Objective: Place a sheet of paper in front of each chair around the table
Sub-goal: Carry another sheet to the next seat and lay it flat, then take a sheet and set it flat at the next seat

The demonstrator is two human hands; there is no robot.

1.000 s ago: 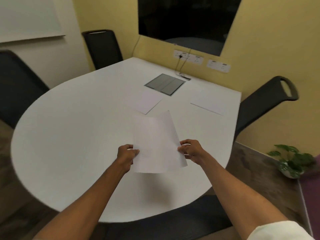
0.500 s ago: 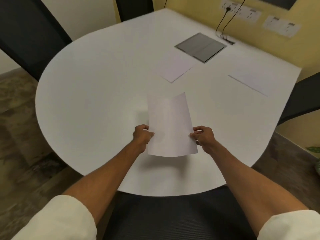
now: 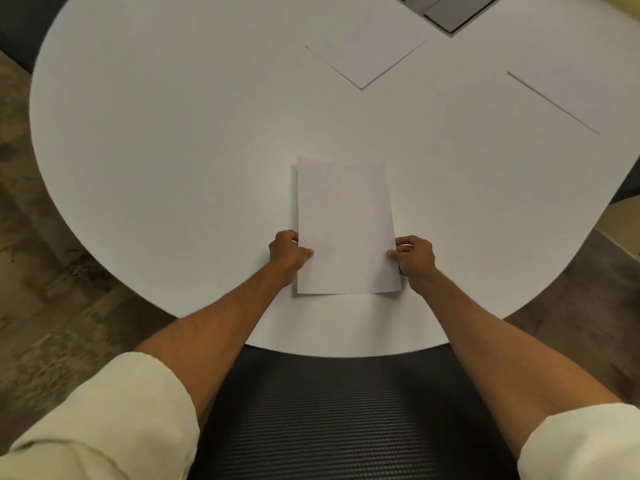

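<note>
A white sheet of paper (image 3: 346, 223) lies nearly flat on the white table (image 3: 173, 150), near its front edge. My left hand (image 3: 287, 252) pinches the sheet's left edge and my right hand (image 3: 414, 256) pinches its right edge. Directly below me a black mesh chair (image 3: 325, 417) is pushed up to the table. Two more white sheets lie farther back: a middle sheet (image 3: 370, 46) and a right sheet (image 3: 571, 84).
A grey metal panel (image 3: 453, 8) is set into the tabletop at the top edge of view. Mottled brown floor (image 3: 41, 306) shows to the left and right of the table. Another dark chair edge (image 3: 627, 188) peeks in at the right.
The sheet was curved and raised above the table; now it has come down nearly flat near the front edge. My view has tilted downward, bringing the chair below into sight.
</note>
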